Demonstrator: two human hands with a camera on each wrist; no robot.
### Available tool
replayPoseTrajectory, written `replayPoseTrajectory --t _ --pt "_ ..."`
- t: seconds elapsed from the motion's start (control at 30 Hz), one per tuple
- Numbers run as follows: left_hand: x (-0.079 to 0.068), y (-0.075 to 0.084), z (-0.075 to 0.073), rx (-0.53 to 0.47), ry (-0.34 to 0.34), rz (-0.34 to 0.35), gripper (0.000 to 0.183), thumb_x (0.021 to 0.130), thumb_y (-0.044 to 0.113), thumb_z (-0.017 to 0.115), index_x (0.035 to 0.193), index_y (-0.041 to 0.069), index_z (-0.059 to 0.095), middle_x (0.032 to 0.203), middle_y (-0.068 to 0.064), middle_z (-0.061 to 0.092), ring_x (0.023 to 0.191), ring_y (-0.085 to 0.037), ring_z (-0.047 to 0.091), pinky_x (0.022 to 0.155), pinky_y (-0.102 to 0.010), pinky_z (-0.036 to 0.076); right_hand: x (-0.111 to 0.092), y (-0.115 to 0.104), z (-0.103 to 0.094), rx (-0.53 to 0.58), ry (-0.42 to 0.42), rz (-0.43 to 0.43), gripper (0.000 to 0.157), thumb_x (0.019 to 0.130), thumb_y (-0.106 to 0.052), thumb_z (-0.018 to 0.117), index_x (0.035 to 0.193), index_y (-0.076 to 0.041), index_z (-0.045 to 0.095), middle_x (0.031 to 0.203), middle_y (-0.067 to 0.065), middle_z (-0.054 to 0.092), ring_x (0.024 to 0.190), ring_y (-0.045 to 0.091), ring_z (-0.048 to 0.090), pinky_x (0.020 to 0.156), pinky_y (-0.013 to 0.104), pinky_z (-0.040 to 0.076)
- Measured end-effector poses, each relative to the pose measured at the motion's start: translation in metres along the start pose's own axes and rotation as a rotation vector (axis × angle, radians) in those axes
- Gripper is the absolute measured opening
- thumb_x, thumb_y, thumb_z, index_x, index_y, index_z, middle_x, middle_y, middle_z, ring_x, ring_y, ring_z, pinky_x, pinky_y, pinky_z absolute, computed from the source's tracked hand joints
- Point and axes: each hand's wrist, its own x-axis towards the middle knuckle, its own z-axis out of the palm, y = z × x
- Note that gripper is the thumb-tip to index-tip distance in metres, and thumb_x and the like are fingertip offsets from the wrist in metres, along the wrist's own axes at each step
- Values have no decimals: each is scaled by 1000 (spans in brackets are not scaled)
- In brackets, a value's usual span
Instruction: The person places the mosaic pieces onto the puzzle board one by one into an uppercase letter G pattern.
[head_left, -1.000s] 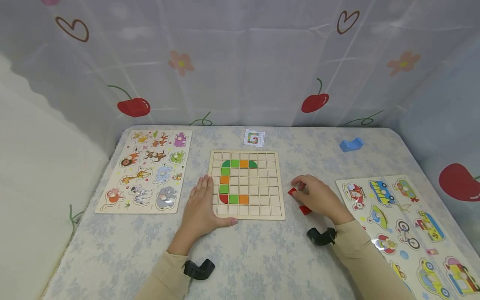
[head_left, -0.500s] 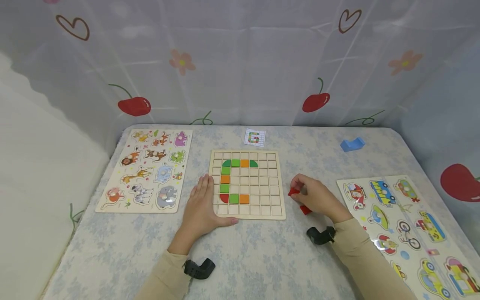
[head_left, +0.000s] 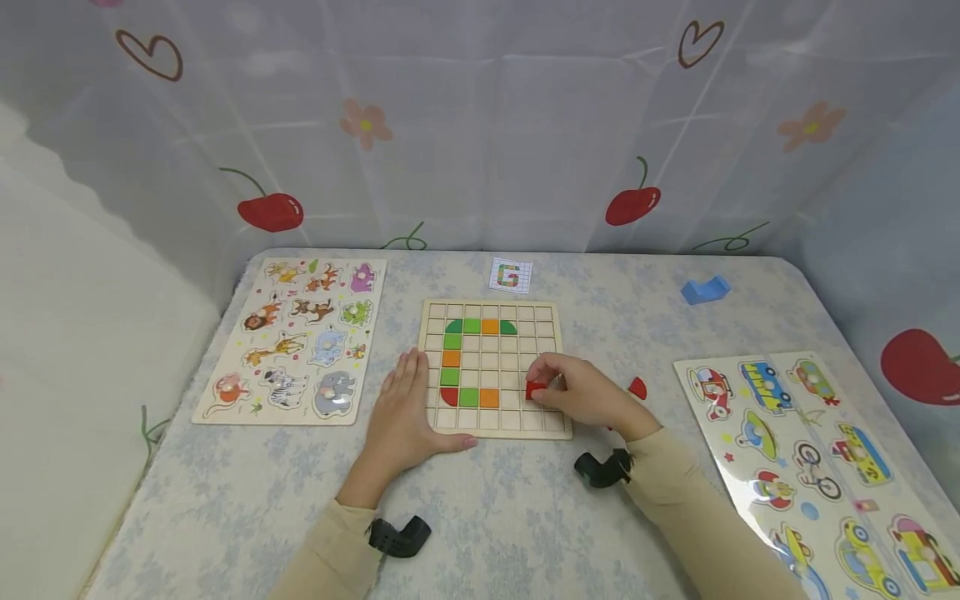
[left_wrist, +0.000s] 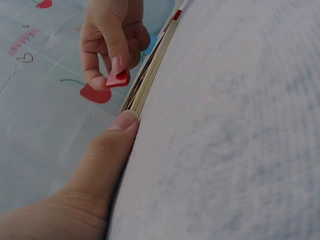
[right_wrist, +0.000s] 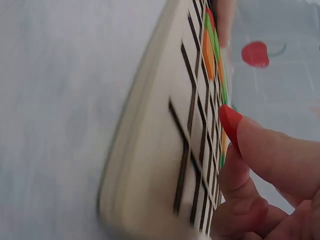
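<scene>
A square wooden grid board (head_left: 465, 422) lies mid-table, with green, orange and red tiles set in a C-like outline. Along its left edge rests my left hand (head_left: 397, 417), fingers straight, the thumb (left_wrist: 112, 145) reaching along the front edge. Above the board's right part, my right hand (head_left: 588, 393) pinches a red tile (head_left: 533, 389) between thumb and index finger; the tile (right_wrist: 231, 122) also shows in the right wrist view. A red quarter-round tile (head_left: 637, 388) lies on the table beyond the right wrist, and a sliver of red shows under that wrist, mostly hidden.
Behind the board lies a small pattern card (head_left: 512, 275) with a G shape. An animal puzzle board (head_left: 288, 342) lies to the left, a vehicle puzzle board (head_left: 795, 450) to the right. A blue curved block (head_left: 705, 290) sits at the back right.
My right hand has picked up a red tile from the table right of the board and carried it left over the grid. My left hand has stayed in place.
</scene>
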Motion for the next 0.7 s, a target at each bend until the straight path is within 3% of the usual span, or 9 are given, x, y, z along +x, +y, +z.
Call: replayPoseTrajectory --t 0.27,0.7 --pt "0 -1 2 12 7 10 147 56 87 70 158 -1 11 168 -16 7 156 -30 5 126 -49 14 14 -15 23 -55 -21 -12 9 92 -12 70 98 -17 64 86 -3 62 77 17 54 71 30 48" --pt "1 -2 2 22 8 12 147 56 88 69 158 0 10 168 -15 7 156 -30 5 126 -48 14 14 -18 32 -229 51 -89 2 92 -15 71 93 -17 72 95 -7 59 81 11 53 76 28 48"
